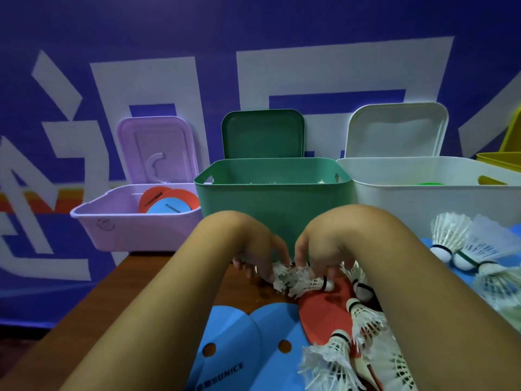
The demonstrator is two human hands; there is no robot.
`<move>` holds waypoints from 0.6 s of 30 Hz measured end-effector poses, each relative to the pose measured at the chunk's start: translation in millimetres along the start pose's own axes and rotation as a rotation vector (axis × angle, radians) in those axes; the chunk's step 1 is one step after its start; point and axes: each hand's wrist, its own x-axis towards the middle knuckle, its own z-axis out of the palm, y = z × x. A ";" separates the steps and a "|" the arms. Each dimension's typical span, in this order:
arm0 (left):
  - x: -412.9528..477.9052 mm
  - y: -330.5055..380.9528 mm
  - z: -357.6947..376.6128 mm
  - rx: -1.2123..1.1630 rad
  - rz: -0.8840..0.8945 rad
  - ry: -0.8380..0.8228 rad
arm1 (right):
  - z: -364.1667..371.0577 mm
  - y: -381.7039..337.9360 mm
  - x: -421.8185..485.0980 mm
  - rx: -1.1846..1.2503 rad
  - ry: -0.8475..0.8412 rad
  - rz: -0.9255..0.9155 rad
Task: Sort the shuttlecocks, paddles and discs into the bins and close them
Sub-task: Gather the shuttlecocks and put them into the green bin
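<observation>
Against a blue wall with white shapes, a lilac bin, a green bin and a white bin stand open along the table's far edge. Just in front of the green bin, a frayed shuttlecock lies over the red paddle's top edge. The left hand pinches its feathers and the right hand grips nearer the cork.

Both bare forearms extend forward from the lower edge and converge at centre, wrists bent downward so that the backs of the hands face the camera. The left hand and right hand lie just beside each other, fingers curled down, each pinching the feathers of one shuttlecock between them.
</observation>
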 end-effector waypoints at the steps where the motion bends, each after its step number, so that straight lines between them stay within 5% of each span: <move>1: 2.0 1.2 1.4 0.014 -0.002 0.008 | 0.0 -0.8 -0.5 0.006 0.002 0.013; 11: -19.2 -0.3 -10.5 0.024 0.044 0.186 | -15.3 7.7 -25.0 0.050 0.199 -0.038; 18: -67.3 -9.3 -31.7 -0.143 0.234 0.459 | -34.4 16.1 -51.3 0.185 0.559 -0.107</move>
